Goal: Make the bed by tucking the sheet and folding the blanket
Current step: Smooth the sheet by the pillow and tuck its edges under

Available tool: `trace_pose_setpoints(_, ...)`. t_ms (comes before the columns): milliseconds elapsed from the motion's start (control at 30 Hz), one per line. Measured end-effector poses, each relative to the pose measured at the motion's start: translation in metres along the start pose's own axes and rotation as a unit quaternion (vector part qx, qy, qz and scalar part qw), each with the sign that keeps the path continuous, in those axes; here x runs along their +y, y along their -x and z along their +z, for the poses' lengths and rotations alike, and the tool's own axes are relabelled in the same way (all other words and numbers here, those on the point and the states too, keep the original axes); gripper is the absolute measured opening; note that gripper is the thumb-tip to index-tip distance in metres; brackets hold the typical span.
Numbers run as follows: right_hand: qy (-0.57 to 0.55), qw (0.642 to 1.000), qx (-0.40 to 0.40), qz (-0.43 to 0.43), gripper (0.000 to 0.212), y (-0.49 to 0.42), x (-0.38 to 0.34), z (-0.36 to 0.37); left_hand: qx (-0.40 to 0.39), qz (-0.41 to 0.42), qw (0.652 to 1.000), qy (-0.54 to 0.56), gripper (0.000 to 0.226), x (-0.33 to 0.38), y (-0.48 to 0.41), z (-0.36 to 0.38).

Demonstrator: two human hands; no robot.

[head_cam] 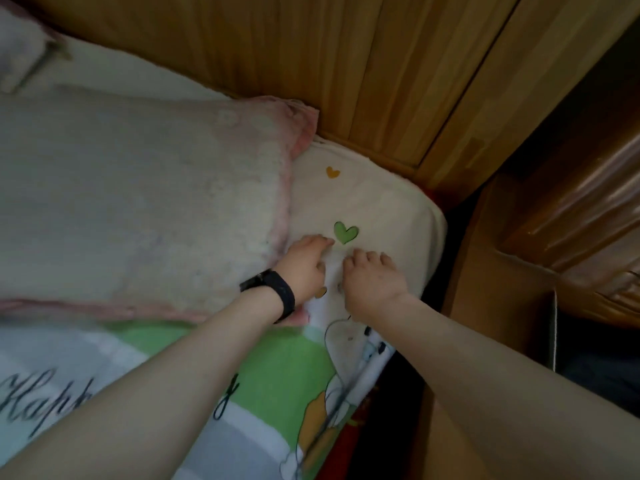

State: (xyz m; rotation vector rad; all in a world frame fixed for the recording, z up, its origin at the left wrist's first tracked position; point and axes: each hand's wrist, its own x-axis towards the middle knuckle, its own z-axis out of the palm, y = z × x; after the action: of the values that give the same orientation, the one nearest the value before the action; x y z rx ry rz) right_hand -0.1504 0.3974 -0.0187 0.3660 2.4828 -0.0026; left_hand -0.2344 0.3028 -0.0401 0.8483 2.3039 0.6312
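Wooden panelling [346, 64] borders the soft cream sheet [384, 202]; left hand [304, 268] presses it straight-fingered, right hand [374, 285] curled, grip unclear.

Both bare forearms reach from the lower edge up to the centre of the frame, hands side by side and close together, palms down. The left hand [304, 268] lies fairly flat with its fingers stretched forward. The right hand [374, 282] has its fingers bent under at the knuckles; whether they pinch anything is hidden.

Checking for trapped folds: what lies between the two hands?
Only a narrow strip of printed sheet, in the head view; left hand and right hand are apart.
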Motion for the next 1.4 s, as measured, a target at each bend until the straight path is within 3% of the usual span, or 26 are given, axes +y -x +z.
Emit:
trace_pose_setpoints(167, 0.035, 0.994, 0.047, -0.091, 0.033, 0.039, -0.026, 0.018, 0.038, -0.025, 0.999, 0.012, 0.04, -0.021, 0.085, 0.019)
trace_pose_setpoints(367, 0.111, 0.95, -0.07, -0.285, 0.022, 0.082, -0.053, 0.042, 0.043, -0.137, 0.988, 0.06, 0.039, -0.06, 0.201, 0.073)
trace_pose_setpoints(567, 0.095, 0.909, -0.095, -0.394, 0.021, 0.129, -0.125, 0.074, 0.094, -0.239, 0.964, 0.072, 0.034, -0.092, 0.315, 0.117)
trace_pose_setpoints(667, 0.098, 0.878, -0.108, -0.456, 0.024, 0.157, -0.161, 0.095, 0.092, -0.281, 0.954, 0.058, 0.032, -0.106, 0.37, 0.139)
trace_pose_setpoints(767, 0.14, 0.842, -0.071, -0.516, 0.033, 0.178, -0.178, 0.12, 0.06, -0.291, 0.954, 0.037, 0.03, -0.11, 0.41, 0.159)
trace_pose_setpoints(867, 0.245, 0.805, -0.032, -0.539, 0.05, 0.198, -0.211, 0.151, 0.026, -0.302, 0.953, -0.025, 0.047, -0.124, 0.459, 0.176)
trace_pose_setpoints(933, 0.286, 0.81, 0.017, -0.511, 0.054, 0.192, -0.206, 0.157, 0.028, -0.278, 0.957, -0.075, 0.055, -0.125, 0.46, 0.181)
trace_pose_setpoints(1033, 0.292, 0.817, 0.088, -0.49, 0.041, 0.18, -0.216, 0.163, 0.067, -0.28, 0.952, -0.1, 0.048, -0.133, 0.464, 0.183)
trace_pose_setpoints(1100, 0.248, 0.835, 0.064, -0.487, 0.029, 0.173, -0.224, 0.157, 0.103, -0.284, 0.948, -0.098, 0.032, -0.144, 0.461, 0.178)
trace_pose_setpoints(1233, 0.128, 0.907, 0.023, -0.401, 0.018, 0.155, -0.238, 0.144, 0.167, -0.311, 0.934, 0.047, 0.022, -0.166, 0.456, 0.158)
trace_pose_setpoints(1333, 0.137, 0.906, 0.04, -0.398, 0.016, 0.15, -0.246, 0.146, 0.214, -0.322, 0.919, 0.072, 0.013, -0.174, 0.455, 0.149)
trace_pose_setpoints(1400, 0.122, 0.883, 0.114, -0.438, 0.027, 0.152, -0.25, 0.149, 0.229, -0.298, 0.924, 0.07, 0.025, -0.175, 0.453, 0.146)
